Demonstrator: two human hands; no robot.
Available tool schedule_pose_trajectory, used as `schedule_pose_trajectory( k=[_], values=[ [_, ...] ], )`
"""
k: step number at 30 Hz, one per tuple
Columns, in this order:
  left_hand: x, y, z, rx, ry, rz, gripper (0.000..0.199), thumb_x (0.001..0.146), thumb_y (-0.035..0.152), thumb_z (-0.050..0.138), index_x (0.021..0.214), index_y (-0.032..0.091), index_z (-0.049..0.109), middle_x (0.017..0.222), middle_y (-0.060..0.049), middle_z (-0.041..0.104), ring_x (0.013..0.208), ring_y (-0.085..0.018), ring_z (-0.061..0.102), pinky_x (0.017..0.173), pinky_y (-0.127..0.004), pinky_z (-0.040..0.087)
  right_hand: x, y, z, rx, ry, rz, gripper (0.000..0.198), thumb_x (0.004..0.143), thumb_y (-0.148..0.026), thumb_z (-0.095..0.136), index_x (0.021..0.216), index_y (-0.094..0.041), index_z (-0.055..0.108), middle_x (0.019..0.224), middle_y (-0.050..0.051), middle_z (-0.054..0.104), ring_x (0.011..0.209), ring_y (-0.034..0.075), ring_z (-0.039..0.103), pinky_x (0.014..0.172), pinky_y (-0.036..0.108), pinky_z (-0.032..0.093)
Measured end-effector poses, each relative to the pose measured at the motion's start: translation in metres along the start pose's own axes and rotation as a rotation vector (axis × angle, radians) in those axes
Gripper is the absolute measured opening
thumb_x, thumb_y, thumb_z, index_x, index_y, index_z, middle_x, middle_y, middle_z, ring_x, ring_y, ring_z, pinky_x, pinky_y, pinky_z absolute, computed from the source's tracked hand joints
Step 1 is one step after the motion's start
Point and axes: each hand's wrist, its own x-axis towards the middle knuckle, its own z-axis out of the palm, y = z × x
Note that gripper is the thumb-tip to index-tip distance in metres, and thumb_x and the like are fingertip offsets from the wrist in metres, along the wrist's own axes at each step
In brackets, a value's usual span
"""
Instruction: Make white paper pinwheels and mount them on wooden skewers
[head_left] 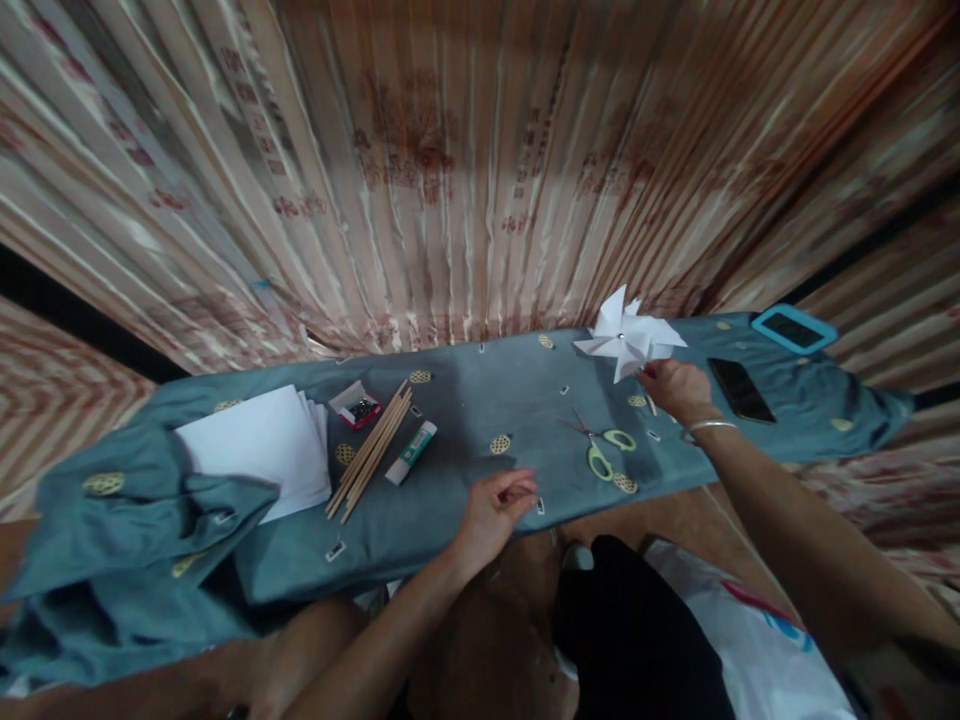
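Nearest the camera, a bare left forearm [375,640], slanting up to the left hand [495,510] above the near edge of the cloth-covered table [450,520]; fingers loosely curled and slack, released, with bare cloth just beyond. Farther to the right, a bare right forearm [795,530] with a silvery bracelet [709,427] at the wrist, reaching over the cloth to the right hand [681,390], fingers closed in a pinch on the stick [651,404] of a white paper pinwheel [626,338]. Pinwheel head just beyond the right fingertips and a little to their left, vanes spread, pinned centre facing the camera; lower end of the stick poking out beneath the hand. Contact between vanes and cloth impossible to tell. Well apart from the left hand, up and to its right, the same pinwheel near the far edge. Between the two hands, green-handled scissors [592,438], lying with blades slightly parted. Right of the right hand, a dark phone [740,390], then a blue-framed device [791,328] near the far corner. Left of the left hand, a glue stick [411,453], a bundle of wooden sticks [370,450], a small open box [356,405] of dark bits, and stacked white paper [259,440], partly under a fold of cloth. Behind everything, a patterned curtain [420,150].
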Motion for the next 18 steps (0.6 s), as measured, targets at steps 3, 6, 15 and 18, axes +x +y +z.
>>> schedule_pose_trajectory(
  k=[3,6,15,18],
  values=[
    [-0.004,0.002,0.000,0.049,-0.012,0.017,0.028,0.071,0.018,0.073,0.099,0.018,0.076,0.090,-0.006,0.075,0.077,-0.016,0.067,0.076,-0.027,0.053,0.013,0.001,0.010,0.007,-0.007,0.012,0.035,0.089,-0.034,0.051,0.100,-0.011,0.075,0.101,0.024,0.073,0.092,0.035,0.069,0.078,0.043,0.051],
    [-0.007,0.007,-0.001,0.084,-0.011,0.019,0.027,0.072,0.020,0.073,0.098,0.018,0.076,0.089,-0.006,0.075,0.078,-0.016,0.067,0.078,-0.027,0.053,0.023,0.000,0.018,0.029,-0.009,0.025,0.036,0.087,-0.032,0.052,0.100,-0.007,0.075,0.099,0.027,0.072,0.090,0.036,0.069,0.077,0.042,0.051],
    [-0.016,0.017,-0.001,0.132,-0.027,0.003,0.022,0.075,0.020,0.072,0.097,0.019,0.077,0.090,-0.005,0.075,0.078,-0.017,0.067,0.079,-0.028,0.053,0.027,0.005,0.029,0.092,0.001,0.065,0.031,0.081,-0.034,0.058,0.091,-0.009,0.074,0.082,0.022,0.068,0.070,0.025,0.064,0.061,0.036,0.039],
    [-0.017,0.017,-0.002,0.143,-0.028,-0.001,0.023,0.075,0.018,0.073,0.097,0.019,0.077,0.091,-0.005,0.076,0.079,-0.017,0.067,0.079,-0.027,0.053,0.026,0.004,0.029,0.095,-0.013,0.074,0.025,0.079,-0.031,0.060,0.085,-0.012,0.075,0.075,0.019,0.067,0.068,0.025,0.062,0.061,0.036,0.037]
  ],
)
